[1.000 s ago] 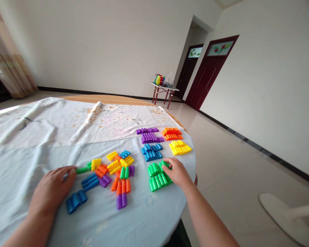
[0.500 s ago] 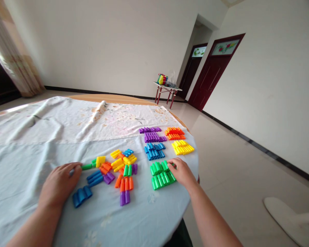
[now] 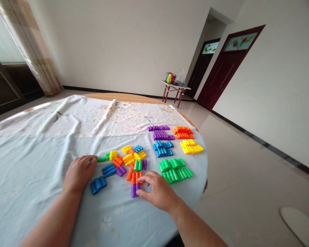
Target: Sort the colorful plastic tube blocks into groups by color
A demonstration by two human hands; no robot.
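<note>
My left hand [image 3: 79, 173] rests on the tablecloth with its fingers loosely bent. Its fingertips are beside a green plastic tube piece [image 3: 102, 159], apparently holding nothing. My right hand [image 3: 158, 190] has thumb and fingers apart over the near end of a mixed pile. Its thumb is by a purple tube piece [image 3: 134, 190], and its fingertips partly cover orange tube pieces [image 3: 134, 178]. Loose blue pieces [image 3: 98, 185] lie between the hands. Around them are yellow pieces [image 3: 129, 159], a green pair [image 3: 138, 165] and more orange and purple ones.
Sorted rows lie at the right: green [image 3: 176, 170], blue [image 3: 163, 148], purple [image 3: 161, 134], yellow [image 3: 192, 146] and orange [image 3: 183, 132]. The flowered cloth [image 3: 113, 219] has wrinkles. A small side table [image 3: 176, 86] holds a colourful bag [image 3: 170, 78].
My right hand has moved left from the green row to the orange and purple pieces of the pile. The green row now shows more pieces uncovered. The view has shifted left.
</note>
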